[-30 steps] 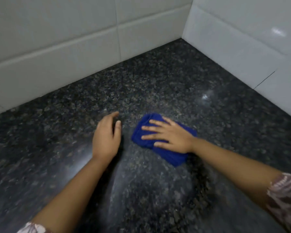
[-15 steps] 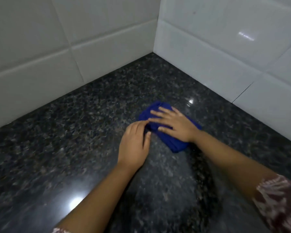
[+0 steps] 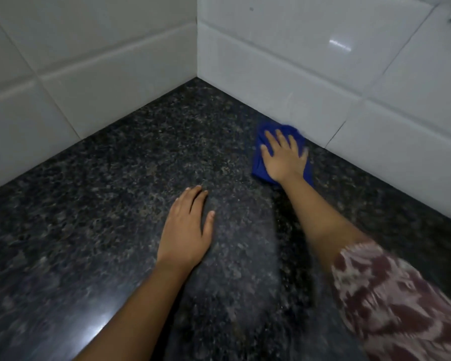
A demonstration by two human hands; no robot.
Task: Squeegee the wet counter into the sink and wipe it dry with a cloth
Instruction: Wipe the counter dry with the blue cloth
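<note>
A folded blue cloth lies on the dark speckled granite counter, close to the base of the right tiled wall. My right hand presses flat on top of it, fingers spread and pointing toward the wall. My left hand rests palm down on the bare counter, below and to the left of the cloth, holding nothing. A dull, streaky patch runs along the counter between my two forearms. No squeegee and no sink are in view.
White tiled walls meet in a corner at the back of the counter. The right wall runs diagonally just beyond the cloth. A light glare shows on the counter near my left forearm.
My right hand has slid the cloth away from my left hand, out to the foot of the right wall. My left hand has let go of the cloth's edge and lies flat.
</note>
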